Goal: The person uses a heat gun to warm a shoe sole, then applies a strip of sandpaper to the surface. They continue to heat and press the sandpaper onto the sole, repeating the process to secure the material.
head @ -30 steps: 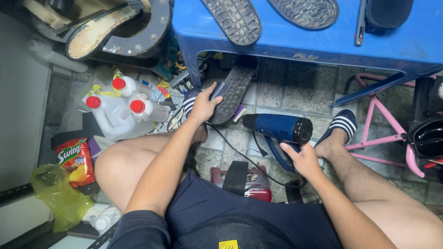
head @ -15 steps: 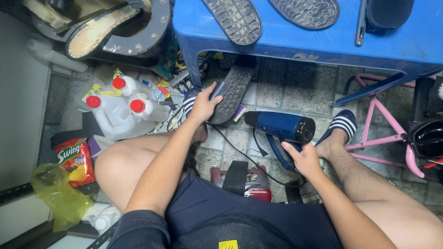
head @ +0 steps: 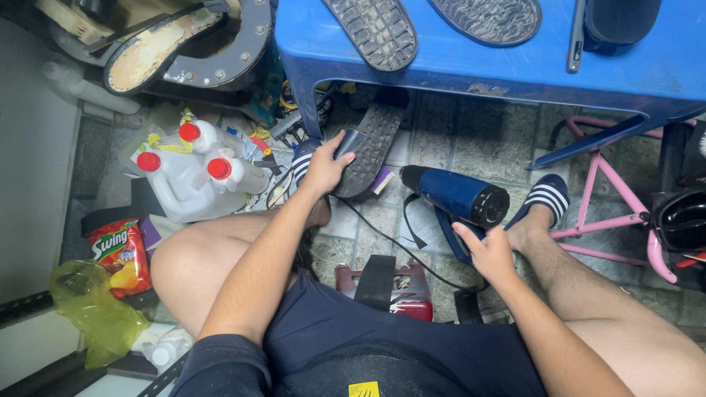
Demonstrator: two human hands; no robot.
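Heat gun point(head: 456, 195) has tilted, nozzle swung away from sole point(head: 371, 151); right hand point(head: 489, 254) grasps its handle, left hand point(head: 323, 167) clenches sole, so heating looks paused.

A seated person in dark navy shorts point(head: 382, 345) and a navy short-sleeved top point(head: 220, 367), arms and legs bare, wears navy slide sandals with white stripes point(head: 544, 197), one at centre, one at right of frame.
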